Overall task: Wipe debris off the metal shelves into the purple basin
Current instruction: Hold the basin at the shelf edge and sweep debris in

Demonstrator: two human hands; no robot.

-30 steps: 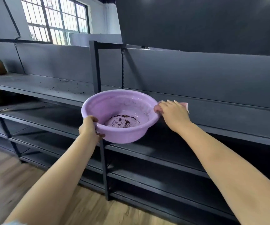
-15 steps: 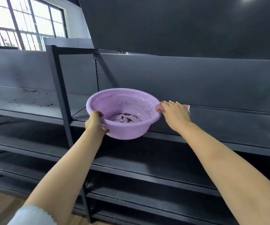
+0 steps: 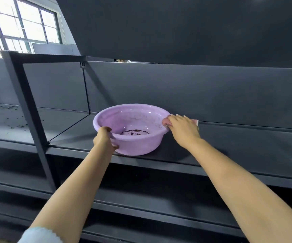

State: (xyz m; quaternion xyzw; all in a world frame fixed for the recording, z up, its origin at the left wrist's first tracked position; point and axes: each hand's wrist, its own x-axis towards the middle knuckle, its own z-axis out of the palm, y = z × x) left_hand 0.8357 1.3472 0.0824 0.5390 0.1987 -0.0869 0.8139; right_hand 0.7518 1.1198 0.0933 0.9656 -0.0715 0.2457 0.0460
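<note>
My left hand point(image 3: 104, 139) has its grip curled over the near rim of the purple basin point(image 3: 138, 146), thumb inside, fingers on the outer wall. My right hand point(image 3: 183, 129) presses a pink cloth point(image 3: 195, 122) flat, fingers extended, touching the basin's right rim. The basin rests on the metal shelf point(image 3: 229, 151), close to its front edge. Dark debris point(image 3: 134, 132) lies in the basin bottom. More debris point(image 3: 10, 118) is scattered on the adjacent shelf section at left, beyond 1 upright post point(image 3: 29, 111).
</note>
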